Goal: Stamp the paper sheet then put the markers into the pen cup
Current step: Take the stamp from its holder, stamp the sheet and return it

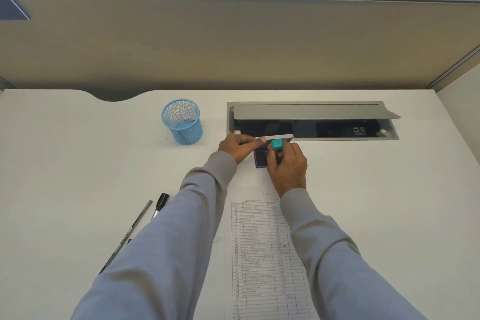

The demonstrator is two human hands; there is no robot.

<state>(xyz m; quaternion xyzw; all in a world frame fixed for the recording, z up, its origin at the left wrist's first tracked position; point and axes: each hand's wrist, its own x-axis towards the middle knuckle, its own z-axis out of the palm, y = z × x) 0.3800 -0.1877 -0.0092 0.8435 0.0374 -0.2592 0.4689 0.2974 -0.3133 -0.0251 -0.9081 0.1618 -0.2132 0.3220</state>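
A printed paper sheet (262,249) with a table lies on the white desk in front of me. Just beyond its far end sits a purple ink pad (259,160) with its grey lid (279,137) raised. My left hand (237,148) holds that lid up by its edge. My right hand (287,166) grips a stamp with a teal top (277,144) and presses it down on the pad. A blue mesh pen cup (182,121) stands to the left of the pad. A black-capped marker (160,205) and a long grey pen (130,231) lie at the left, partly hidden by my left sleeve.
A grey cable box (311,122) with its flap open is set into the desk behind the ink pad. A beige partition (233,41) rises along the desk's back edge. A cut-out notch (114,96) sits in the back edge at the left.
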